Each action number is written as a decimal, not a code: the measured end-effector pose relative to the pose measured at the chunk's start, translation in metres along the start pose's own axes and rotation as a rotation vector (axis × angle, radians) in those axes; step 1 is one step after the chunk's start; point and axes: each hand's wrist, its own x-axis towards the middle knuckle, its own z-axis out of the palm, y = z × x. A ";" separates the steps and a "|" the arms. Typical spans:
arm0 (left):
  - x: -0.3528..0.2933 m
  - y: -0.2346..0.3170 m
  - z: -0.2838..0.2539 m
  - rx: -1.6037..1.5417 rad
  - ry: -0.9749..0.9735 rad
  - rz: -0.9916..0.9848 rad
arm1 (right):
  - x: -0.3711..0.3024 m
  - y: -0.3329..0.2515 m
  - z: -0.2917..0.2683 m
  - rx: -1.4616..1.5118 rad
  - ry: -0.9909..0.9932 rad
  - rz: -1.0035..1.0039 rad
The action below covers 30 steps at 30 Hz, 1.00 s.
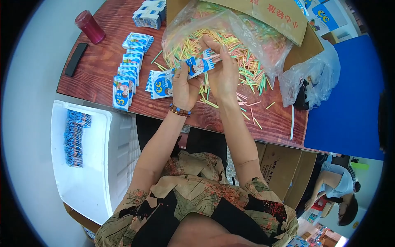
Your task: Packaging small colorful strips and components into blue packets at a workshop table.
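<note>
Small blue-and-white packet held up in both hands over a pile of colored sticks.

The packet is pinched at its lower end by the left hand (beaded bracelet on that wrist), while the upper end is gripped by the fingers of the right hand. More packets are laid in a row on the wooden table, with a loose stack just beside the left hand. The sticks spill from a clear plastic bag.

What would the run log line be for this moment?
left hand: holds blue-white packet | right hand: pinches packet top | colourful sticks: in clear bag behind | packet row: on table, left
</note>
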 end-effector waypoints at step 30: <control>0.015 -0.005 -0.008 -0.089 -0.085 -0.099 | 0.030 -0.027 -0.015 -0.341 -0.131 -0.062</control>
